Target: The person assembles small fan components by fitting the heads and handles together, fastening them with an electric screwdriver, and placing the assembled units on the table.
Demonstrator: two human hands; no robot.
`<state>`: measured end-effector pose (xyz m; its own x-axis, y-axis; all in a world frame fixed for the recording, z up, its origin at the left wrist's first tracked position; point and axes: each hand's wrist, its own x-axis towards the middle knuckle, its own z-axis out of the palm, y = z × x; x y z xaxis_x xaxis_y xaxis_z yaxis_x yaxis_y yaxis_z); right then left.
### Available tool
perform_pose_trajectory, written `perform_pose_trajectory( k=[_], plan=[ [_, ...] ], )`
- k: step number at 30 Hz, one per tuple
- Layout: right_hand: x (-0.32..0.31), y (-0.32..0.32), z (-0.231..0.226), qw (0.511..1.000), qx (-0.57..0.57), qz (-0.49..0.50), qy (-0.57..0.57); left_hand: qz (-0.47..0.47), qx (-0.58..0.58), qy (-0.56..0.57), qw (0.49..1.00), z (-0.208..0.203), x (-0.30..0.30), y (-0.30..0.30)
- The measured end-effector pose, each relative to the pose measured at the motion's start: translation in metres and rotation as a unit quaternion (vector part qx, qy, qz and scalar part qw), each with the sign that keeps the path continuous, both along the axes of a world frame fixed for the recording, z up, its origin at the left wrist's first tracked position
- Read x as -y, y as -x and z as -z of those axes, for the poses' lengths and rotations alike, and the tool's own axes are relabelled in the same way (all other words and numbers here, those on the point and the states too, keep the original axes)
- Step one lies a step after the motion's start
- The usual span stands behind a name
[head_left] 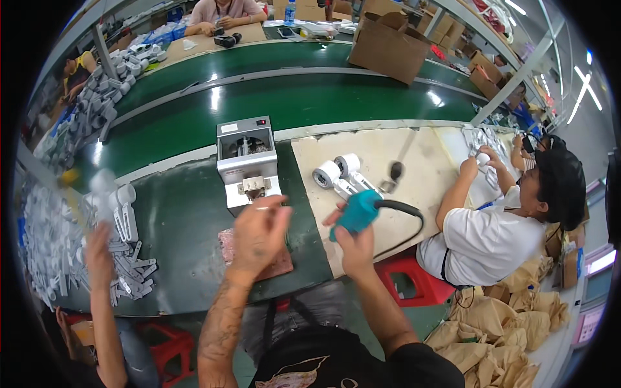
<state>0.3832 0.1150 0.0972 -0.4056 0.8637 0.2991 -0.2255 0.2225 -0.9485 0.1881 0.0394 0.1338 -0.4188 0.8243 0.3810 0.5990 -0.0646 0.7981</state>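
My right hand (356, 249) grips a teal electric screwdriver (357, 215), its black cord looping off to the right; the bit end cannot be made out. My left hand (259, 236) is raised before a grey screw feeder (246, 152), overlapping its lower front. The left fingers are partly bent and apart, and nothing shows between them. Beneath that wrist a reddish pad (275, 266) lies on the green bench. Beyond the screwdriver, two white round-headed parts (326, 173) with handles rest on the cardboard sheet (317, 220).
A blurred black piece (396, 171) hangs over the cardboard. White parts heap up on the left (55, 239), where another person's hand (99, 255) reaches in. A co-worker in white (485, 239) sits right. Past the bench runs a green conveyor (284, 97) bearing a carton (388, 45).
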Motion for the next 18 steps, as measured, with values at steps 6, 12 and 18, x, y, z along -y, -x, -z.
perform_pose_trajectory(
  k=[6,12,18],
  plan=[
    [0.018,-0.048,-0.011,0.998,0.031,0.059,0.007,0.150,-0.190,0.007,0.970,0.052,-0.102,-0.067],
    [0.026,-0.063,-0.019,0.996,0.022,0.084,-0.013,0.123,-0.199,0.249,0.940,0.048,-0.113,-0.077],
    [0.026,-0.055,-0.022,0.997,0.065,0.046,0.007,0.089,-0.314,0.117,0.938,0.042,-0.039,-0.039]
  ],
)
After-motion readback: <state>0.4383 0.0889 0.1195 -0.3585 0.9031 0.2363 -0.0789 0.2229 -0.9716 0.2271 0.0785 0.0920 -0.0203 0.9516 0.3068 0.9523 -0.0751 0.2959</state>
